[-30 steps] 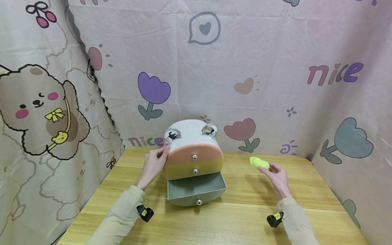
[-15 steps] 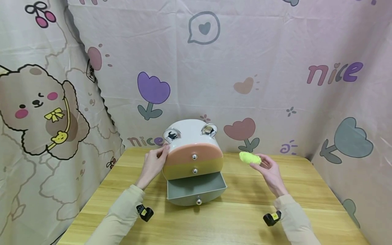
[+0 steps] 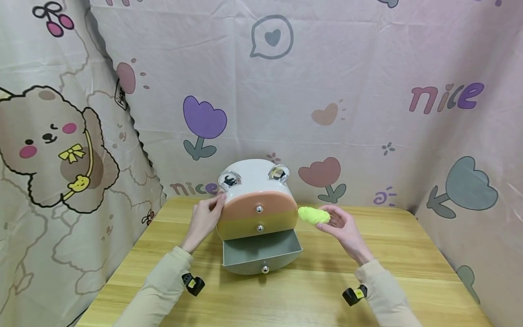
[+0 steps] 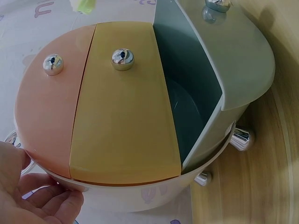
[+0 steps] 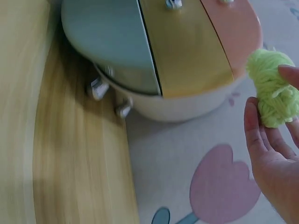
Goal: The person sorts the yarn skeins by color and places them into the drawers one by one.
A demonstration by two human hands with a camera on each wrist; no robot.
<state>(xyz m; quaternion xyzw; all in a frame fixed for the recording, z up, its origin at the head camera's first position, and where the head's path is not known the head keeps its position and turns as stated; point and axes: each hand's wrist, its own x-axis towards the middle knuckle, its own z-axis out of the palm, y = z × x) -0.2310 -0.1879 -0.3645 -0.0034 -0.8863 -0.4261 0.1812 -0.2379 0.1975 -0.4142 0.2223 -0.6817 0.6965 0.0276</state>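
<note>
A small rounded drawer cabinet [image 3: 252, 178] stands on the table, with a white body, two silver ring-shaped ears, and orange, yellow and grey-green drawers. The bottom grey-green drawer [image 3: 263, 261] is pulled out; its visible inside holds nothing. My left hand [image 3: 204, 220] grips the cabinet's upper left edge, its curled fingers [image 4: 53, 200] against the white side wall. Between the thumb and fingers of my right hand [image 3: 343, 229] is a bright yellow-green ball of yarn [image 5: 273, 88]. In the head view the yarn appears beside the right end of the upper drawers, above the table.
The wooden table [image 3: 310, 299] reaches back to a printed curtain [image 3: 261, 113], with more patterned cloth at both sides. Silver round knobs [image 3: 265, 269] stick out from the drawer fronts. Short silver feet [image 4: 242, 139] support the cabinet.
My right hand has moved left with the yarn, from the table's right part toward the cabinet. My left hand and the drawers have stayed as they were.
</note>
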